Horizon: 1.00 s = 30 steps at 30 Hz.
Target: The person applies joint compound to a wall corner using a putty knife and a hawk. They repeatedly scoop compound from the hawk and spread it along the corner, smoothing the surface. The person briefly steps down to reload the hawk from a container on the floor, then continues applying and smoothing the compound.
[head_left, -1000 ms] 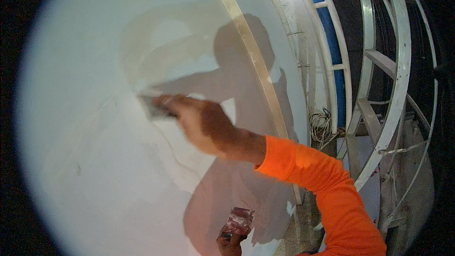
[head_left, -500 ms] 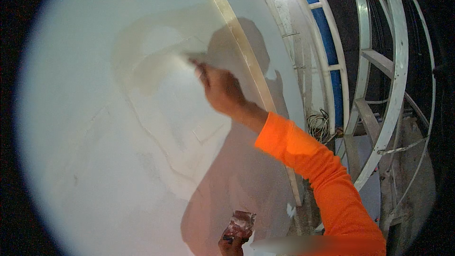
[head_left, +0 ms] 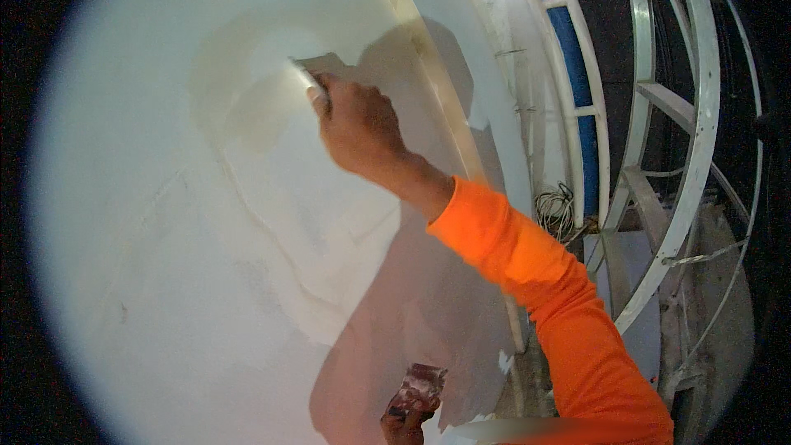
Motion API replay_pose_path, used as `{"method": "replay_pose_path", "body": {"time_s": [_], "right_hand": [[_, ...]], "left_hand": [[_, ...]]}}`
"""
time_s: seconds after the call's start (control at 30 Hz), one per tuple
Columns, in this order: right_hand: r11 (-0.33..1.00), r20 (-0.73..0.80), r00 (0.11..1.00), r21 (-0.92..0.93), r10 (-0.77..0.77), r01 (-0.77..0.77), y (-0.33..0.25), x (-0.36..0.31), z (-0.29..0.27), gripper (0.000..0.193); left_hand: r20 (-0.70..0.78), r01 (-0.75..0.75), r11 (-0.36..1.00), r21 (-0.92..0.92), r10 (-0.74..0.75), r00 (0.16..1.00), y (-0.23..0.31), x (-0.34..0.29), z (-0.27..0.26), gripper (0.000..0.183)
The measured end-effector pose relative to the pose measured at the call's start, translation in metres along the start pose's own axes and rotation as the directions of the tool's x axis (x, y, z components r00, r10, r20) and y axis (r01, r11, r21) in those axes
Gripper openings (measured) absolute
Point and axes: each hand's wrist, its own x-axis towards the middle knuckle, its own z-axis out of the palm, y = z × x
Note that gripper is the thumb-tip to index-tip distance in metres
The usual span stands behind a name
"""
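My right hand [head_left: 358, 124], in an orange sleeve, is closed around a putty knife [head_left: 306, 78]. Its thin blade edge lies against or very close to the pale wall [head_left: 148, 222]. Damp-looking, greyish patches and raised ridges of filler [head_left: 264, 222] mark the wall below and left of that hand. At the bottom of the view, my left hand [head_left: 402, 427] grips a second, wider putty knife [head_left: 423, 383], its blade smeared with white filler. The left hand is only partly in view, and dark shadow covers the wall around it.
A tan strip [head_left: 432, 74] runs down the wall just right of my hand. Farther right stand a white-railed frame with a blue panel [head_left: 568, 41] and a metal ladder [head_left: 704, 124] with a rope tied on. Coiled cable [head_left: 556, 213] lies near the ladder's foot.
My right hand has moved up and to the left across the wall with its putty knife, whose blade now shows plainly. The left hand has hardly moved.
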Motion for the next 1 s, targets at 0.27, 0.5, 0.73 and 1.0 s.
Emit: {"method": "replay_pose_path", "body": {"time_s": [0.27,0.5,0.73,1.0], "right_hand": [[0.921,-0.145,0.938,0.188,-0.316,0.34,-0.063,-0.077,0.017,0.039],[0.981,0.008,0.991,0.145,-0.13,0.128,0.007,-0.035,-0.016,0.036],[0.921,-0.341,0.856,-0.119,-0.39,0.372,0.047,0.045,0.025,0.049],[0.991,-0.153,0.983,0.092,0.106,-0.092,0.052,0.01,-0.002,0.037]], "left_hand": [[0.035,-0.03,0.996,-0.084,0.033,0.999,-0.006,0.004,0.004,0.02],[0.026,-0.033,0.999,-0.031,0.034,0.999,0.001,-0.004,0.01,0.02],[-0.017,-0.019,1.0,0.015,0.019,1.0,0.006,-0.011,0.016,0.02],[-0.008,-0.015,1.0,-0.008,0.015,1.0,-0.006,-0.007,0.021,0.02]]}}
